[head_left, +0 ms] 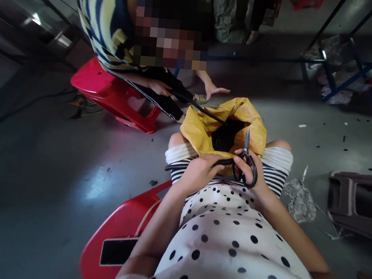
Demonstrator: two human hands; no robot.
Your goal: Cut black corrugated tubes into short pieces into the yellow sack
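My left hand [201, 172] is closed round a black rubber-like strip [177, 167], whose end sticks out to the left over my lap. In my right hand [255, 168] is a pair of black-handled scissors [247, 142], the blades pointing away from me and looking closed. My right fingers also come close to the strip's right end; whether they touch it I cannot tell. Just beyond both hands, a yellow woven sack [198, 129] stands open between my knees. Dark things lie inside it, too shadowed to make out.
Opposite me a person in a striped top [102, 19] sits on a red stool [95, 79], with a long black strip [204, 110] reaching into the sack. A phone [118, 251] lies on a red seat [99, 232] at my left. A grey stool [346, 201] and clear plastic [301, 201] are at right.
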